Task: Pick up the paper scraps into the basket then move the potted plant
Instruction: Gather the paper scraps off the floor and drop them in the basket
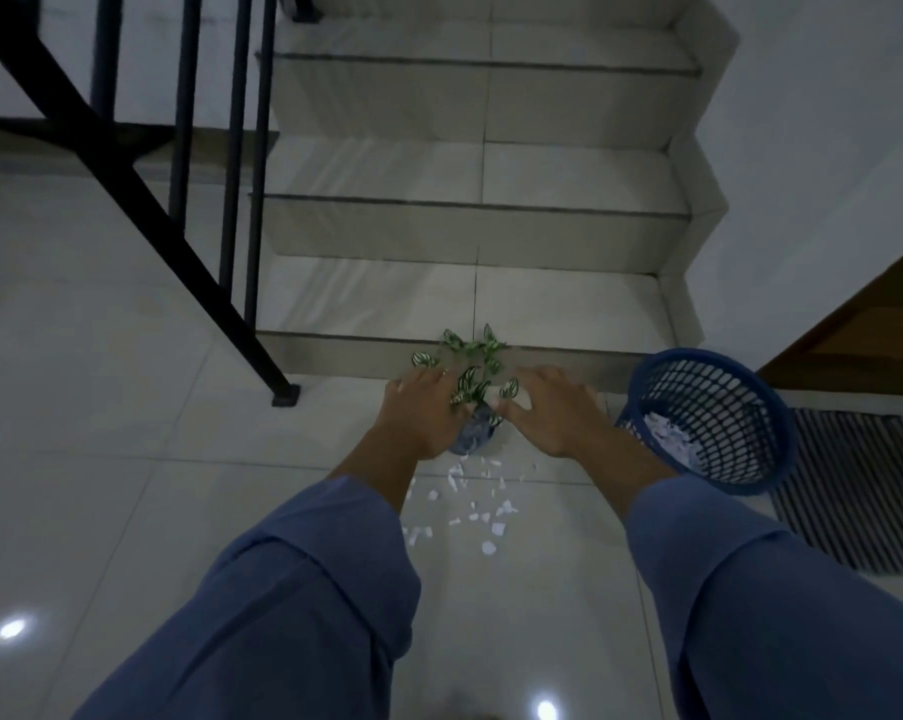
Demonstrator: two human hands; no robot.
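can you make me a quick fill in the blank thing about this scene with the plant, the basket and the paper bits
1. The blue basket holding paper scraps stands to the ____ of the potted plant.
2. The loose paper scraps lie on the ____.
3. The left hand and right hand both reach toward the ____.
4. The plant stands at the foot of the ____.

Missing words: right; floor; potted plant; stairs
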